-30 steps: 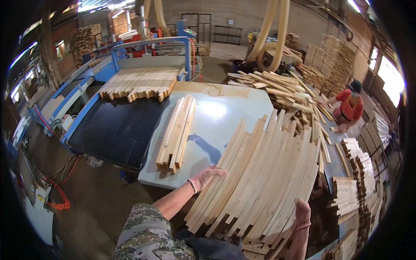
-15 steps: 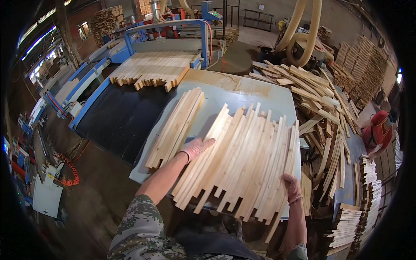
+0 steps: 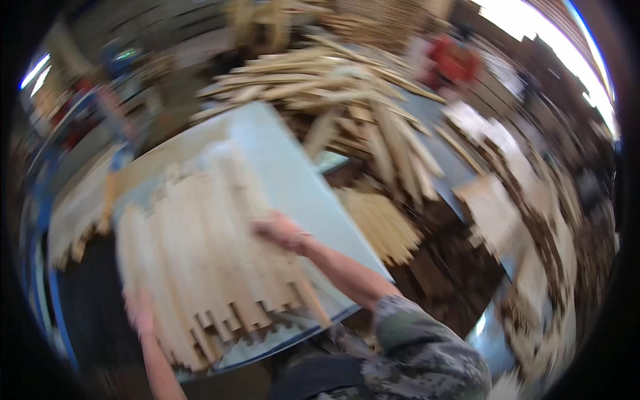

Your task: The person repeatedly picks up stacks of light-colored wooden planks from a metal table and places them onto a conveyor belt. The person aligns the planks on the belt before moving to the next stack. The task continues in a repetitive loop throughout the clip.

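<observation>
The head-worn camera looked down from above and behind the hands [image 3: 280, 231], near enough that the forearms [image 3: 350, 270] entered from the lower part. It faced forward and steeply down over the surface [image 3: 293, 160], its wide fisheye lens taking in the heap of wood strips [image 3: 300, 87] beyond the hands and bending straight edges toward its rim. Both hands fell left of its centre.

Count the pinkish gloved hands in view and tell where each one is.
2: the left hand at the left edge of the long, pale wooden strips, the right hand at their right edge. Any hands of the red-clad co-worker are too blurred to tell.
</observation>
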Motion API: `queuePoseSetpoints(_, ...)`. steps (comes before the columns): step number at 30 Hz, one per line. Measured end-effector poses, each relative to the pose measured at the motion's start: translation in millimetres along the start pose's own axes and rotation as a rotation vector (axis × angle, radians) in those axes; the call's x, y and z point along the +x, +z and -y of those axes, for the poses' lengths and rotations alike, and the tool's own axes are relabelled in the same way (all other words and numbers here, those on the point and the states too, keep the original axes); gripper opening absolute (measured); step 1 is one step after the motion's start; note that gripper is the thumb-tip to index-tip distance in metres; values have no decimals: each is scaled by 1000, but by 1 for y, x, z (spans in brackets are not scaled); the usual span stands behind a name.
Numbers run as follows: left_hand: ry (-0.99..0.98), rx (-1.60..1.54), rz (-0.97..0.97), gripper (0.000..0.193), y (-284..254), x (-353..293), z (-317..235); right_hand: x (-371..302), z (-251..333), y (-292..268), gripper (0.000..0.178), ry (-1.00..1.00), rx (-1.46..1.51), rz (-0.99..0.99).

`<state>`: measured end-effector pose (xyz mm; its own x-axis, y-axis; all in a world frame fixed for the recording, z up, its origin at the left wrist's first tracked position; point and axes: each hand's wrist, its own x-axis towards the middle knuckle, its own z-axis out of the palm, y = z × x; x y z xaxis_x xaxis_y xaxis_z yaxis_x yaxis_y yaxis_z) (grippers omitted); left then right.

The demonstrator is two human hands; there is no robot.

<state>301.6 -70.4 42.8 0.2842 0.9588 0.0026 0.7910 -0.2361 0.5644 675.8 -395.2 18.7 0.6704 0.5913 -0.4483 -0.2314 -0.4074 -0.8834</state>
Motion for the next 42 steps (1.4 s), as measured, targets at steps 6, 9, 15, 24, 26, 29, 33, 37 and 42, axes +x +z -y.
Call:
queuePoseSetpoints(6, 27, 255, -106, 83, 53, 71, 75, -28, -7, -7, 73, -136, -548, -321)
queuePoseSetpoints(9, 60, 360, -147, 73, 32, 37, 31, -38, -31, -2, 69, -246, -403, -278)
queuePoseSetpoints(15, 300, 284, -233, 61, 13, 18, 13, -126, -129, -2, 48, -344, 361, -246)
queuePoseSetpoints(24, 711, -918, 1098, 59, 74, -139, -99, -299, -392, 8, 43, 92, 1300, -324)
queuePoseSetpoints(26, 672, -919, 1483, 79, 75, -236, -137, -348, -445, 27, 51, 545, 762, -789)
queuePoseSetpoints(29, 766, -479, 1989, 57, 91, -360, -201, -458, -612, 72, 38, 781, -330, -174)
queuePoseSetpoints(33, 843, 112, 2100, 58, 180, -461, -180, -513, -691, 155, 20, 576, -437, -357)
queuePoseSetpoints(37, 1182, 460, 1913, 58, 288, -521, -171, -523, -629, 121, 36, 1007, 1006, -812)
queuePoseSetpoints(42, 709, 664, 1557, 64, 452, -500, -110, -524, -699, 76, 50, 803, 272, -802)
